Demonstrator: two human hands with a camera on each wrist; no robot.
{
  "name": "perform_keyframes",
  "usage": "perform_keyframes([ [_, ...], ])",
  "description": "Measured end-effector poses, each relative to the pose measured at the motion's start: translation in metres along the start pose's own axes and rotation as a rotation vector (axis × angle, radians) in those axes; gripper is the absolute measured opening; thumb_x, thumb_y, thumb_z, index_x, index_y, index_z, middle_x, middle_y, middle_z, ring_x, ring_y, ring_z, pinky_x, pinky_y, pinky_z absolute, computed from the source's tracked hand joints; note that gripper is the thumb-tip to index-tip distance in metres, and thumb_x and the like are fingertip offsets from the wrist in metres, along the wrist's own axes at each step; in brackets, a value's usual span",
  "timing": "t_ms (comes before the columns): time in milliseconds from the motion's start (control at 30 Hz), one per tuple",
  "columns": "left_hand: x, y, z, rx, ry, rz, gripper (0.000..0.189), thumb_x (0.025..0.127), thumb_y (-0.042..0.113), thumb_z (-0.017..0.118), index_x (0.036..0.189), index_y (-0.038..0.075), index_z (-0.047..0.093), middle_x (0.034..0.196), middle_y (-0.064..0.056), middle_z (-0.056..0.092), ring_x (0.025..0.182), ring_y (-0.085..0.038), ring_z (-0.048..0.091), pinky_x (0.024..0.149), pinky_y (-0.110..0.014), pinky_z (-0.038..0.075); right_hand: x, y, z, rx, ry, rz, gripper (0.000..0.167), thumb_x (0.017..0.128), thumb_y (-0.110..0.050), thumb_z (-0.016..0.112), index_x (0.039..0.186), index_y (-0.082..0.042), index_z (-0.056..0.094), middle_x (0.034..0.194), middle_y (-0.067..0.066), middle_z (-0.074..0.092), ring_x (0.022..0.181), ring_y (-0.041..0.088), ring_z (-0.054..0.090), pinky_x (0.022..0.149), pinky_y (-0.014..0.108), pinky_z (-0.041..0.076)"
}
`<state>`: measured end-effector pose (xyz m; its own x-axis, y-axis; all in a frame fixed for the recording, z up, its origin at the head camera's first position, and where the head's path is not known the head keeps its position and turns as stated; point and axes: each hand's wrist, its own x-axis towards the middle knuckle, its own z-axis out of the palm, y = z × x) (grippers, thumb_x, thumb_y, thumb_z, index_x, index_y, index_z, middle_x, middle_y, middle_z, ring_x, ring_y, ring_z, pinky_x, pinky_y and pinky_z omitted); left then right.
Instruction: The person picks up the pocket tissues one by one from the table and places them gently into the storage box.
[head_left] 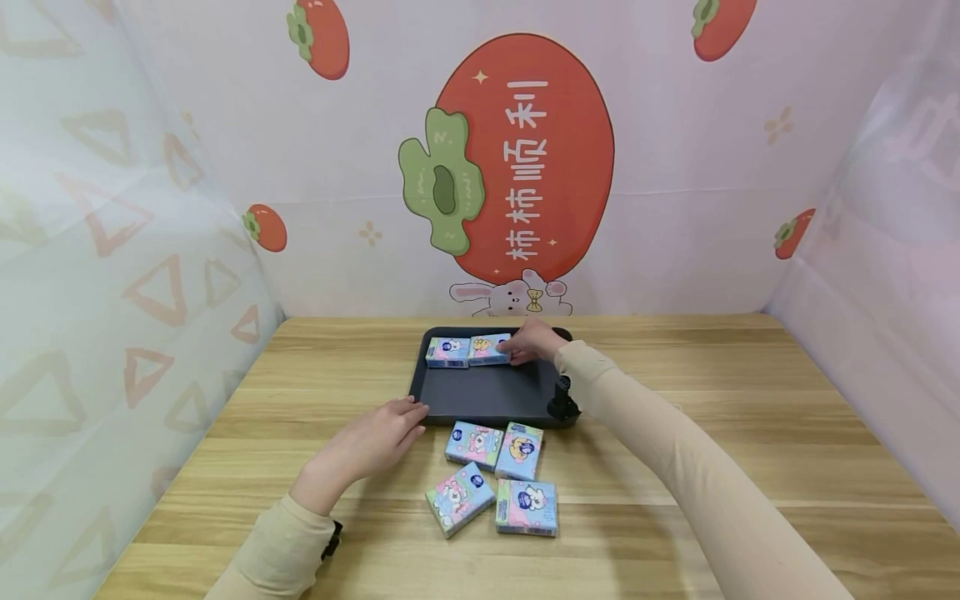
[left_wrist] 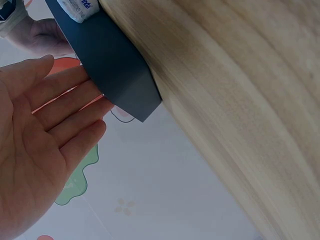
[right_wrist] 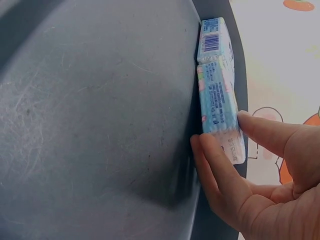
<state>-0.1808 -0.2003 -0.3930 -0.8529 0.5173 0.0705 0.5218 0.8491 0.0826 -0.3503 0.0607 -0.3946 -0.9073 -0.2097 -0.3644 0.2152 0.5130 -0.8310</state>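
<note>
a packet [right_wrist: 218,97] at the far wall of a tray [head_left: 487,396] is pinched by the right hand [head_left: 534,342], its covered end shown only by the right wrist view; the near-left corner is touched by the left hand [head_left: 384,432], fingers straight; an unidentified packet [left_wrist: 80,9] is cut off in the left wrist view

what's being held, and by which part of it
The right hand pinches the right-hand packet in the tray by its right end, between thumb and fingers. The left hand holds nothing, its fingers straight at the tray's near left corner.
</note>
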Motion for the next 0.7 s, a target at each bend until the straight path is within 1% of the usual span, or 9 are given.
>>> perform_keyframes([
  [233, -0.0003, -0.0019, 0.0005, -0.005, 0.008, 0.004, 0.034, 0.096, 0.019, 0.055, 0.123, 0.000, 0.062, 0.127, -0.020, 0.059, 0.119, -0.033, 0.056, 0.099, -0.046, 0.049, -0.0004, -0.0009, 0.0005, 0.015, -0.001, -0.001, 0.043, 0.085, -0.014, 0.071, 0.121, 0.003, 0.055, 0.100, 0.017, 0.065, 0.095, 0.029, 0.069, 0.089, 0.037, 0.056],
  [433, 0.0000, -0.0021, 0.0002, -0.003, -0.001, 0.005, 0.034, 0.096, 0.020, 0.055, 0.123, 0.000, 0.062, 0.127, -0.019, 0.059, 0.119, -0.032, 0.057, 0.099, -0.046, 0.049, 0.0012, -0.0011, 0.0015, -0.008, 0.017, 0.023, 0.041, 0.085, -0.016, 0.072, 0.118, 0.003, 0.057, 0.098, 0.015, 0.064, 0.092, 0.026, 0.070, 0.087, 0.034, 0.056],
  [700, 0.0009, -0.0025, 0.0014, 0.010, 0.008, 0.014, 0.034, 0.096, 0.020, 0.055, 0.122, -0.001, 0.062, 0.126, -0.020, 0.060, 0.119, -0.033, 0.057, 0.099, -0.046, 0.049, 0.0028, -0.0017, 0.0034, -0.028, 0.024, 0.056, 0.039, 0.084, -0.016, 0.073, 0.114, 0.004, 0.059, 0.097, 0.013, 0.061, 0.092, 0.025, 0.070, 0.087, 0.032, 0.056],
])
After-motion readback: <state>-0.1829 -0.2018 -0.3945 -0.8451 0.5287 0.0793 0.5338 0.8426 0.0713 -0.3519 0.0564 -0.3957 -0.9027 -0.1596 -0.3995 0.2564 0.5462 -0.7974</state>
